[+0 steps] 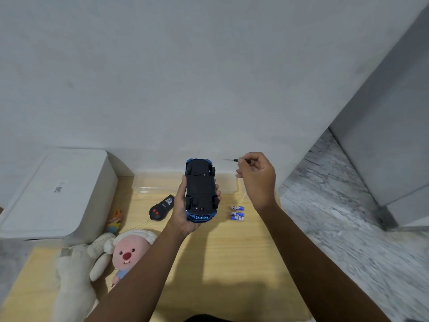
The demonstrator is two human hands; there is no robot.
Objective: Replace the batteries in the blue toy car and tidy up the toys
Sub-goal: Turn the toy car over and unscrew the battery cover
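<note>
My left hand [184, 213] grips the blue toy car [201, 189] from below and holds it upside down above the wooden surface, its black underside facing me. To the right of the car, my right hand [256, 176] pinches a small screwdriver [232, 160] whose thin tip points left, a little apart from the car. Blue and white batteries [237, 212] lie on the wood below my right hand. A black remote control [161, 208] with red buttons lies left of the car.
A clear plastic box [148, 184] stands against the wall behind the car. A white lidded bin [55, 194] sits at the left. A white plush [76, 273], a pink-faced plush [130, 254] and a small colourful toy [115, 220] lie at the lower left. Marble floor [336, 217] lies to the right.
</note>
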